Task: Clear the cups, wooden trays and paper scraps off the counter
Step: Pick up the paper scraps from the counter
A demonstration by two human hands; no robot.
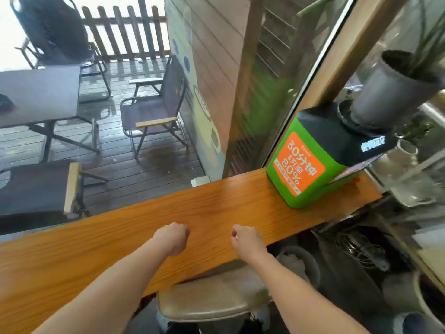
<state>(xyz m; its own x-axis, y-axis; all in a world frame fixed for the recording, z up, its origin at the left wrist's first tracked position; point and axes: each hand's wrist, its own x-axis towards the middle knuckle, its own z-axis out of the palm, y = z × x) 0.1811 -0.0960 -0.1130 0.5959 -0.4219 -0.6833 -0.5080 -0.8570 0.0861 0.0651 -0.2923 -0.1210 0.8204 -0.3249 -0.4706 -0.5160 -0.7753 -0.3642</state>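
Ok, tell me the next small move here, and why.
Probably look further left along the counter, which runs out of frame there, to check for leftovers. The left hand and right hand hover over it with fingers curled, apparently holding nothing. The stretch in view carries only the green charging station; no cups, wooden trays or paper scraps show.

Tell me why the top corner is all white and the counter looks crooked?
Head view: daylight behind the fence is too bright, so it washes out white. The wide lens slants and bends straight edges like the counter. The green patch on the shutter is smeared blur. The deck shows shiny glare.
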